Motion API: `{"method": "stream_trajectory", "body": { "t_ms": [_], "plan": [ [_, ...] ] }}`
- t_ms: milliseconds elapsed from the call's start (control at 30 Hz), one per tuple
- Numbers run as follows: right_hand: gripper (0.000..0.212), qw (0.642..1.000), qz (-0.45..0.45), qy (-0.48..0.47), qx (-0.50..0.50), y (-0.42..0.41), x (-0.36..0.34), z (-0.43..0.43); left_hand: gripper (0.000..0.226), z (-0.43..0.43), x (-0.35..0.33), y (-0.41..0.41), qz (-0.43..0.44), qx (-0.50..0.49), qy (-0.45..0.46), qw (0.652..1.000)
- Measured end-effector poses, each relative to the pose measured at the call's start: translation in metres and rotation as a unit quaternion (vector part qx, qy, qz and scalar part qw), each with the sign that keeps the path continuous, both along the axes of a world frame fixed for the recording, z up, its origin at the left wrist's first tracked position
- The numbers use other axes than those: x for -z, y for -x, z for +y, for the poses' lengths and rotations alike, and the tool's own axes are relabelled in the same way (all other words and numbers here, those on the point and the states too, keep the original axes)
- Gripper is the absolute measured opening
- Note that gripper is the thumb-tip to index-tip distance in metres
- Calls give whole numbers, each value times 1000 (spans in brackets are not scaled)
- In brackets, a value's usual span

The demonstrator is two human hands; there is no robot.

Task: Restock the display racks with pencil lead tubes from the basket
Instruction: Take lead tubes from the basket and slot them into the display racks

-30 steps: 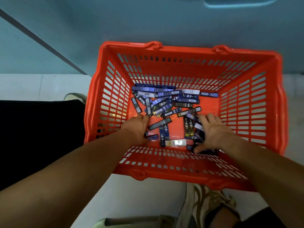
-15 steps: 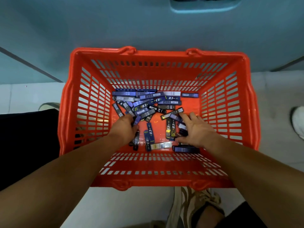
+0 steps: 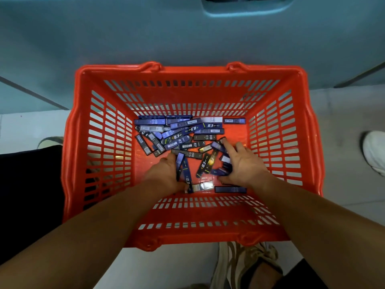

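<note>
An orange plastic basket (image 3: 100, 184) stands on the floor below me. Its bottom holds a loose pile of several pencil lead tubes (image 3: 183, 132), blue, black and clear, lying in all directions. Both my hands are down inside it at the near side of the pile. My left hand (image 3: 164, 174) has its fingers curled round a couple of blue tubes (image 3: 180, 161) that stick out past its knuckles. My right hand (image 3: 245, 165) is cupped over a small bunch of tubes (image 3: 224, 161), thumb below them and fingers above. No display rack is in view.
A teal cabinet front (image 3: 187, 34) rises just behind the basket. Another person's white shoe (image 3: 375, 151) is at the right edge. My own shoe (image 3: 248, 265) is under the basket's near rim, and a black trouser leg (image 3: 29, 195) is at the left.
My left hand has closed round a couple of tubes from the pile. The right hand has drawn tubes together under its fingers. The view has swung, so the basket sits more centred.
</note>
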State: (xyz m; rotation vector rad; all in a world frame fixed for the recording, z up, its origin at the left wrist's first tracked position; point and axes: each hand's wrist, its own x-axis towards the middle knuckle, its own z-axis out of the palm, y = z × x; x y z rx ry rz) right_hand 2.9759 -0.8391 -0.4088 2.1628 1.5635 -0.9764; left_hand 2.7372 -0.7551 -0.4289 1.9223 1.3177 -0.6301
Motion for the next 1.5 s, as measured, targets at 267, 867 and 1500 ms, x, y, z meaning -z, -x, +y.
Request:
{"method": "stream_trajectory", "body": {
  "t_ms": [267,867,1500],
  "plan": [
    [152,999,21,21,20,-2,3,3,52,11,1,-14,-34,-139,-12,990],
    [124,966,-35,-51,250,15,16,22,98,-6,0,-33,61,128,-71,987],
    [116,900,88,-49,424,24,23,36,80,9,8,-9,-67,-87,-112,988]
  ]
}}
